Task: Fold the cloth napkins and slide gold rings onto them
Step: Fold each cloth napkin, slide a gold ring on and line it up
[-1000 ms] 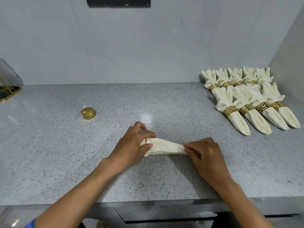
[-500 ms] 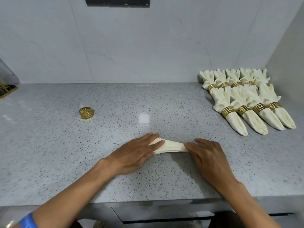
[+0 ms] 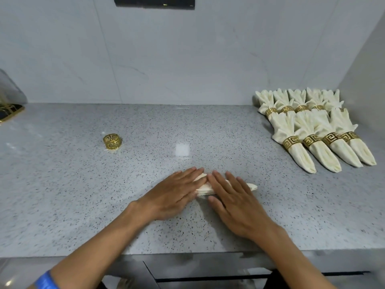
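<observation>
**A:** Status?

**B:** Change since a second ago: I was pinching both ends of the folded napkin [image 3: 208,187], now both hands lie flat on it. Left hand [image 3: 176,195] has fingers straight, pressing the left end. Right hand [image 3: 233,202] has fingers straight and slightly spread, over the middle and right part. Neither is gripping anything.

**A:** Napkin location?

**B:** On the worktop [image 3: 62,195], near centre, lying left-right. Mostly hidden under my hands; only the right tip and a bit of the near edge show.

**A:** Meaning?

**B:** My read: fold is done and I'm pressing the crease. Ring comes next. The loose gold ring [image 3: 112,141] stands well apart, far left of the hands.

**A:** Progress?

**B:** The finished napkins [image 3: 312,130] lie far right in two rows, each already ringed. This looks like the last one, judging by the single ring left.

**A:** Any labels or text?

**B:** Nothing readable. The rings carry a key-fret pattern, no lettering. The dark panel [image 3: 154,2] on the wall has marks too small to read.
</observation>
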The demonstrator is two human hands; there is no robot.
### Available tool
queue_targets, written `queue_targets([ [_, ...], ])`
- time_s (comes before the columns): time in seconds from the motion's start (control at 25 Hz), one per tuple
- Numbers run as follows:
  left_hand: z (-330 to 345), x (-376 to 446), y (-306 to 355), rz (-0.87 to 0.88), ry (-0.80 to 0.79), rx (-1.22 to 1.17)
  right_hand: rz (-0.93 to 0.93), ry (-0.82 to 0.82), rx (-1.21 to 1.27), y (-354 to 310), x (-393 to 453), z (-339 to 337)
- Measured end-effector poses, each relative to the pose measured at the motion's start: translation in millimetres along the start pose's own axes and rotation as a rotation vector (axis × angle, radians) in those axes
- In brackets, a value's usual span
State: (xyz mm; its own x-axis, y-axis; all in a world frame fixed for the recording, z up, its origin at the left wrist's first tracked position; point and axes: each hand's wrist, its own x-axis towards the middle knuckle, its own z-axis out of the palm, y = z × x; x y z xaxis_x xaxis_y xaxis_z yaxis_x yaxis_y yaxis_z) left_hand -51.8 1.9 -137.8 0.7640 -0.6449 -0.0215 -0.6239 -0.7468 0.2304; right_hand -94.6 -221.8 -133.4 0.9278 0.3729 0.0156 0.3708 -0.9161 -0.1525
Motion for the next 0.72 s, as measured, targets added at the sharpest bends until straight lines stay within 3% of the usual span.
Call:
queue_targets([
  [0.16,-9,0,11,-0.028,-0.05,-0.068,-0.003,-0.034,-0.064,5,2,0],
  [0.24,-27,-14,-4,-0.124,0.074,-0.205,0.001,-0.062,-0.077,-2,3,0],
  [0.36,-61,-34,-65,-0.612,0.6,-0.155,0.008,-0.073,-0.084,-6,6,0],
  [0.4,-67,-41,-91,-0.789,0.672,-0.079,0.009,-0.076,-0.089,-7,7,1],
  [0.48,-73,-48,-130,-1.007,0.599,0.031,0.009,-0.08,-0.085,-8,7,1],
  [0.52,-76,-47,-140,-1.037,0.554,0.045,0.009,-0.081,-0.077,-9,7,1],
  [0.6,-78,-44,-137,-0.995,0.638,-0.035,0.01,-0.07,-0.055,-8,8,3],
  [0.64,-78,-43,-124,-0.909,0.714,-0.1,0.014,-0.066,-0.047,-7,8,5],
  [0.72,-72,-35,-77,-0.545,0.854,-0.146,0.017,-0.048,-0.029,-6,10,6],
])
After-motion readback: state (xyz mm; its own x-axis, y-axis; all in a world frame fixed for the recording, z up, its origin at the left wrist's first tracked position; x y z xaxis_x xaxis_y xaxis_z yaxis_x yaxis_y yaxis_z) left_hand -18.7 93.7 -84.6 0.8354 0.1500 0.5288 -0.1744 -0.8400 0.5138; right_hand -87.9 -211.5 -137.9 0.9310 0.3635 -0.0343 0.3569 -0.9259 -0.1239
